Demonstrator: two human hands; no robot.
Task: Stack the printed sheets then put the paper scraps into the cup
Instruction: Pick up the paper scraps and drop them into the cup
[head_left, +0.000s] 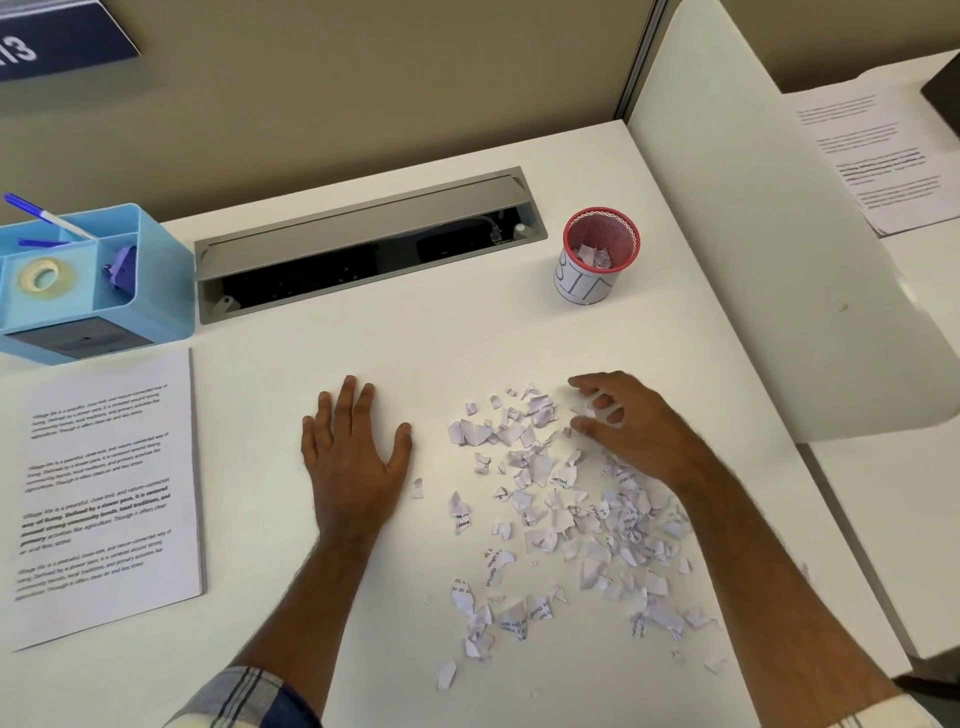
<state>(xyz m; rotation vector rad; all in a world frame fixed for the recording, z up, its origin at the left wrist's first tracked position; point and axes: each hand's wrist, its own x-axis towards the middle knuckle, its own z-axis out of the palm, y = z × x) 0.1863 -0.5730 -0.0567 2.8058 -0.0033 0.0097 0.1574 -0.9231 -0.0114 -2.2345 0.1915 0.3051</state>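
The sheets (106, 488) lay stacked at the desk's (363, 338) left. The left hand (353, 457) rested flat, fingers straight, holding nothing. The right hand (631, 423) pinched scraps (561, 509) from the pile's far edge; the cup (597, 257) stood beyond, some scraps inside

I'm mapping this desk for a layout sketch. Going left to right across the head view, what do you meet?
Light-blue plastic desk organizer → stack of printed sheets → left hand → pile of torn paper scraps → red mesh cup → right hand.
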